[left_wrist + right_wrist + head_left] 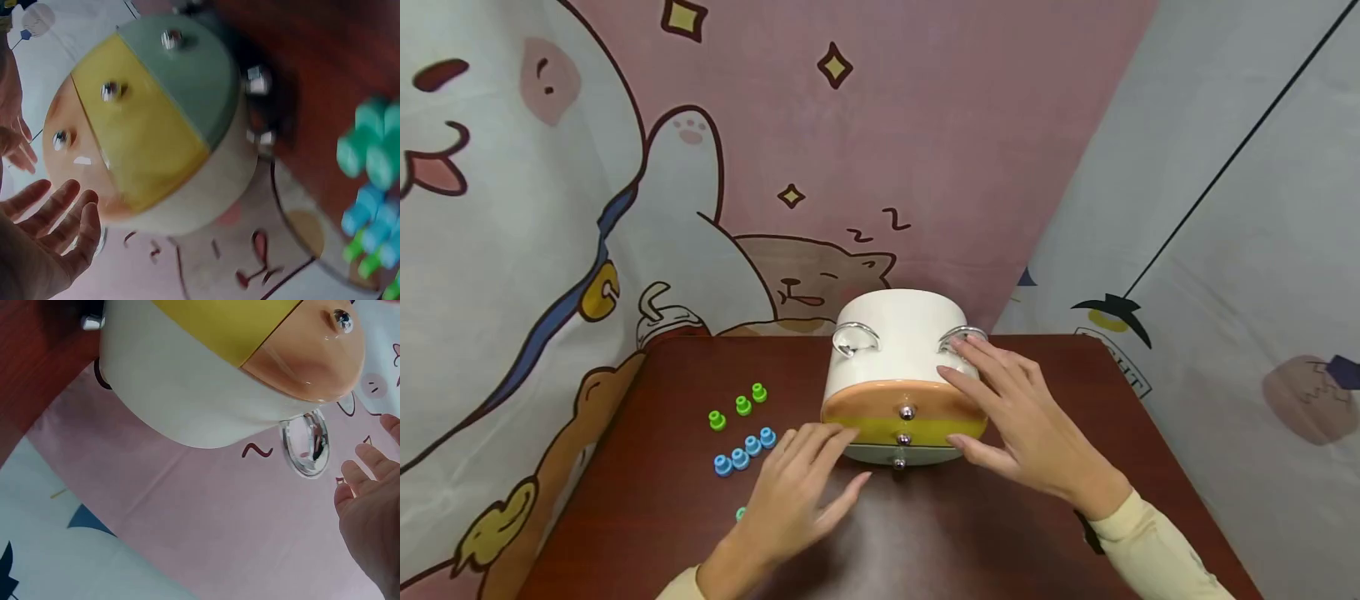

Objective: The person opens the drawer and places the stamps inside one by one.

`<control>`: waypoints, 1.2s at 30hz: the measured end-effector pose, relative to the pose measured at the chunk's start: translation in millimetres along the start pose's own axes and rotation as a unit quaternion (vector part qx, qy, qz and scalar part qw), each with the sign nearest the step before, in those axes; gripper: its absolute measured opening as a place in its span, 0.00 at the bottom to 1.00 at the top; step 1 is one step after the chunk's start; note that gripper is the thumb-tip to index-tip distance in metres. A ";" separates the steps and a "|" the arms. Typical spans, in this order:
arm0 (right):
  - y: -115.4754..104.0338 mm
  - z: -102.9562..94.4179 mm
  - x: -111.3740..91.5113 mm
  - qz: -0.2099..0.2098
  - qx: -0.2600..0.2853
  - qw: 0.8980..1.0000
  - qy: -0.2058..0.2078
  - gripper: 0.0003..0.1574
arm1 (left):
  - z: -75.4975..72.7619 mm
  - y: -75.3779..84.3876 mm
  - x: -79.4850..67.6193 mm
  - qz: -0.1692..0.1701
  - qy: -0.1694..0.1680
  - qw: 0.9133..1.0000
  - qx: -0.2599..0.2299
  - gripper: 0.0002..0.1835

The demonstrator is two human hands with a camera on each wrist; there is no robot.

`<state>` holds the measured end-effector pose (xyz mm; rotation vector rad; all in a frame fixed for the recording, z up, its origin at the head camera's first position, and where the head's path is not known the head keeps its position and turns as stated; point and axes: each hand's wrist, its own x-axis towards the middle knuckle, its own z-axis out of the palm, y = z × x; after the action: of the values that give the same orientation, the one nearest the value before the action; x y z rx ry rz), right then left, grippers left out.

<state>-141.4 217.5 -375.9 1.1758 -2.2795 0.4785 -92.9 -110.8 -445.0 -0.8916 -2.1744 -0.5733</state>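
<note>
Left grip (799, 490), right grip (1026, 425) — released | drawer box (904, 346) — knobs (907, 412) facing nearward, long axis unclear

A cloth-hung nook, room type unclear, with cartoon-printed hangings (970, 142) behind a reddish-brown table (1015, 542).

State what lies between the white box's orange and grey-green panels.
The yellow panel, with its silver knob, as the left wrist view shows.
</note>
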 end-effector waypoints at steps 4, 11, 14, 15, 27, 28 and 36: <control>8.1 5.2 3.1 0.008 0.004 1.000 0.003 0.45 | 17.4 3.1 -3.3 -0.023 0.038 0.998 -0.050 0.24; 20.8 13.7 7.3 0.016 -0.001 1.000 0.013 0.47 | 42.6 11.3 0.6 -0.061 0.080 0.990 -0.101 0.19; 25.0 16.8 10.8 0.026 -0.002 1.000 0.010 0.48 | 51.5 14.9 1.6 -0.088 0.088 0.985 -0.123 0.16; 26.3 17.8 12.0 0.028 -0.002 1.000 0.011 0.48 | 54.4 16.1 1.8 -0.099 0.092 0.982 -0.131 0.16; 39.9 28.8 17.7 0.067 0.014 0.997 0.019 0.46 | 84.1 28.8 12.1 -0.151 0.162 0.954 -0.203 0.17; 41.1 29.1 18.2 0.073 0.020 0.997 0.017 0.46 | 86.0 29.9 13.9 -0.155 0.170 0.950 -0.210 0.18; 49.2 32.7 23.8 0.117 0.080 0.990 -0.003 0.52 | 103.0 36.9 27.2 -0.184 0.220 0.926 -0.244 0.20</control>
<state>-203.1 212.5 -391.2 0.9877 -2.4332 0.7603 -125.1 -11.2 -487.0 -0.5149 -1.8083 -1.4031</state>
